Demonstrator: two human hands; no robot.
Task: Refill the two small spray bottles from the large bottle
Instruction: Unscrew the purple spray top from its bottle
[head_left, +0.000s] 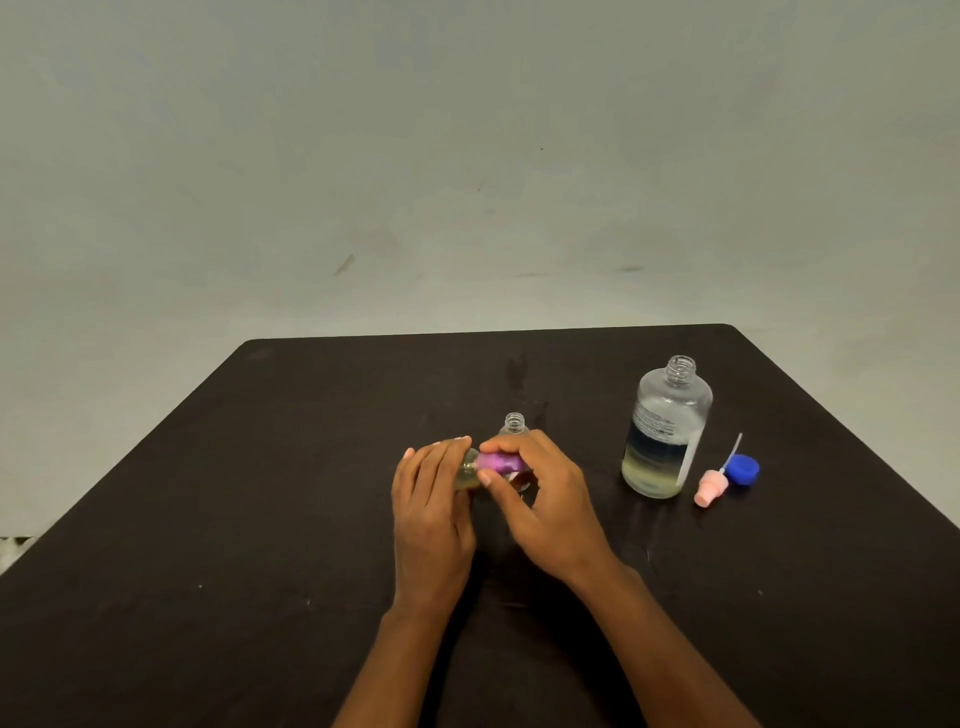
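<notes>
We see left fingers gripping one filled small bottle, right fingers pinching its cap; the second bottle (open, behind) likely awaits refilling

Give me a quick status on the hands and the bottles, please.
Left hand holds small bottle, right hand grips its purple cap. Second small bottle and large bottle uncapped. Pink sprayer, blue cap lie aside, nothing blocking.

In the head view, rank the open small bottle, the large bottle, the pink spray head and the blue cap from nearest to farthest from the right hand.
1. Open small bottle, upright just behind the right hand.
2. Large bottle, off to the hand's right.
3. Pink spray head, lying right of that bottle.
4. Blue cap, just past the spray head.
</notes>
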